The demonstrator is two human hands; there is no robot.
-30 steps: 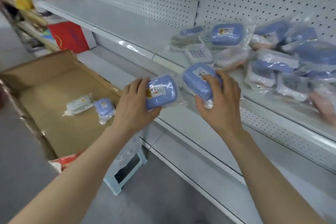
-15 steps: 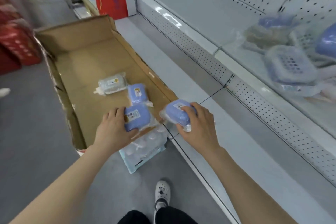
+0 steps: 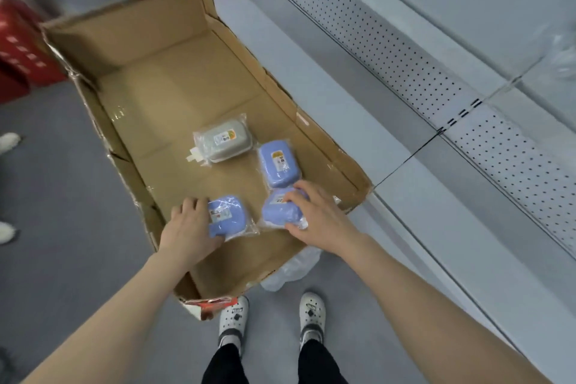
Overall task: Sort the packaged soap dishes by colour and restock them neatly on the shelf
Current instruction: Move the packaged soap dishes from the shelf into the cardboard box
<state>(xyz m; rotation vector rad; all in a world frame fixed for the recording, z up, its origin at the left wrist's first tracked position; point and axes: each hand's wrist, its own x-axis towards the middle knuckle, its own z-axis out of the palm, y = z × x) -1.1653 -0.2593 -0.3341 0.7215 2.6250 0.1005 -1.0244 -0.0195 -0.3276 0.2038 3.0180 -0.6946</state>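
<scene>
Cardboard box, near end: left hand, right hand grip blue dishes.

I see a shop aisle: white pegboard shelving at right, a cardboard stock carton on the floor

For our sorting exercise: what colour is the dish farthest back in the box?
That dish is grey; best seen in the head view.
</scene>
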